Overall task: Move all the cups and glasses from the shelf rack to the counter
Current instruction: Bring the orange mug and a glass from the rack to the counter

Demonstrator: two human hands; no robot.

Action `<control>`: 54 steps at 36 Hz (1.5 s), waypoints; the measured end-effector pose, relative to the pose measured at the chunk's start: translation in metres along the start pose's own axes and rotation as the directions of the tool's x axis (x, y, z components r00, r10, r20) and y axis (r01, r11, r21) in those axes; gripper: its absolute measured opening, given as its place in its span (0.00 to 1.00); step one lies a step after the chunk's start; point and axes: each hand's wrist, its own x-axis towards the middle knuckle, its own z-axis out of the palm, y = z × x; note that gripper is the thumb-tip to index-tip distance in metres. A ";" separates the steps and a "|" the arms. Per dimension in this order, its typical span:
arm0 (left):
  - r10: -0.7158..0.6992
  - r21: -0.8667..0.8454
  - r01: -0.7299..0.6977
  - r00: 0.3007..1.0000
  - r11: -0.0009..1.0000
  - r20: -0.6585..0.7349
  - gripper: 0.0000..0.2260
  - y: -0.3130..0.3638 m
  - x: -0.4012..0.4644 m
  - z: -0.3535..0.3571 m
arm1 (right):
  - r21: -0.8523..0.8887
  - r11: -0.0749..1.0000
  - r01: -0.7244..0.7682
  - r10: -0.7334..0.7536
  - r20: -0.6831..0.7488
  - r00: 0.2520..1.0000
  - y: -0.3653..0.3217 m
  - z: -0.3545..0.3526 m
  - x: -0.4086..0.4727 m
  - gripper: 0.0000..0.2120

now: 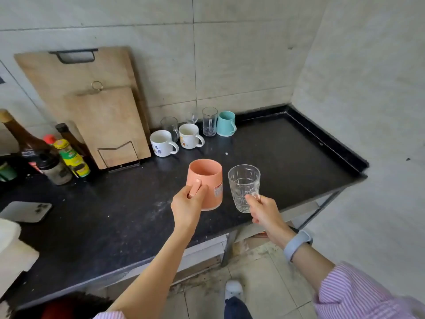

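Now both are airborne over the black stone desk (264, 143): left hand (188, 203) curled round the handle of the light, sturdy-looking salmon-pink mug (205, 180), right hand (264, 210) pinching the handle of the heavier, slippery, breakable ribbed clear glass mug (243, 185).

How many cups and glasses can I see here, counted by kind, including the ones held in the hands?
Clear glass: 4, namely the patterned glass mug in the right hand, two handled glasses, one stemmed glass
White mugs: 2
Pink mug: 1, in the left hand
Teal mug: 1
Total: 8
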 end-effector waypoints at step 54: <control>-0.318 0.152 0.312 0.948 0.938 0.015 0.11 -0.072 0.284 0.235 | -0.195 0.979 0.051 -0.015 0.186 0.983 -0.025 0.019 0.456 0.14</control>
